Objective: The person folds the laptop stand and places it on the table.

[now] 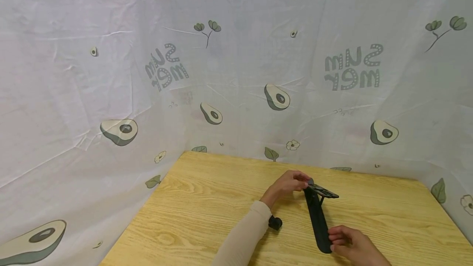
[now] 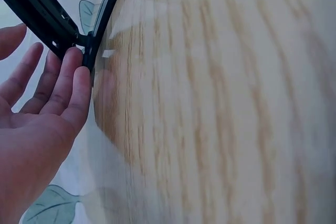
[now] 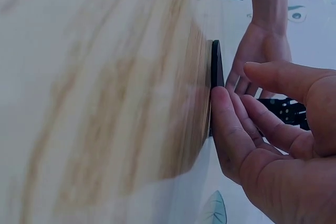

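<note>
A black folding stand [image 1: 317,221] lies on the wooden table, its long flat base running away from me. At the far end a slotted plate [image 1: 324,192] is raised on a thin strut [image 1: 321,201]. My left hand [image 1: 290,182] is at this hinged end; in the left wrist view its fingertips touch the stand's lower end [image 2: 63,38], with the thumb apart. By the near end of the base is my right hand [image 1: 352,243]. Its fingers rest along the base's side edge [image 3: 216,66] in the right wrist view, and the thumb stands away from them.
The light wooden table [image 1: 207,208] reaches back to a pale curtain [image 1: 236,60] printed with avocados and leaves. A small black object [image 1: 275,222] shows beside the left sleeve [image 1: 244,233], at that wrist.
</note>
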Tool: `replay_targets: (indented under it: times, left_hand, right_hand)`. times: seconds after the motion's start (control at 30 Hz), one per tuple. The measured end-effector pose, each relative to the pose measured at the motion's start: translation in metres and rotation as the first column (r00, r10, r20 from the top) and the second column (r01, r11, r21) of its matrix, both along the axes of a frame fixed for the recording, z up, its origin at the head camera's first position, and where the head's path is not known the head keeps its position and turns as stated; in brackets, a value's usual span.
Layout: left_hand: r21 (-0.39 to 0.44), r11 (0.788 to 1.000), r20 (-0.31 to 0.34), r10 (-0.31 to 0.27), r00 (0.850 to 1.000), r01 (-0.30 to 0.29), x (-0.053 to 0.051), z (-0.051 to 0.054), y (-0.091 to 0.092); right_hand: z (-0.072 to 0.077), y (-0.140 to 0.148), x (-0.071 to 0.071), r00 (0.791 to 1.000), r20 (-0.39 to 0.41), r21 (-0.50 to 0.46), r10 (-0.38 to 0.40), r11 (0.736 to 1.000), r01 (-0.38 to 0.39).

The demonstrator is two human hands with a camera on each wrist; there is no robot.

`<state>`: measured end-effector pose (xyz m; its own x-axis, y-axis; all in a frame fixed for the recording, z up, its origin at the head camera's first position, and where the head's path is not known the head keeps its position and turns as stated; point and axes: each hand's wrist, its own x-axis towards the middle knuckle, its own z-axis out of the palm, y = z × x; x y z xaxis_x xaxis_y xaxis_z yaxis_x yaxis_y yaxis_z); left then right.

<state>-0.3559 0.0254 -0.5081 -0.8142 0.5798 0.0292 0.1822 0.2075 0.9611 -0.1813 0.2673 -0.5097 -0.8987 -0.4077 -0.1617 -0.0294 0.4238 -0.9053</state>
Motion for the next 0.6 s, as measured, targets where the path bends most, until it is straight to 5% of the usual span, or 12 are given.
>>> replay_targets:
  times: [0.6]
  left_hand:
    - [-0.001,1.0,0.006,-0.001,1.0,0.001,-0.002,0.004,-0.002]
  right_hand:
    - [0.001,-0.015,0.0,1.0,-0.03,0.02,0.01,1.0,-0.01]
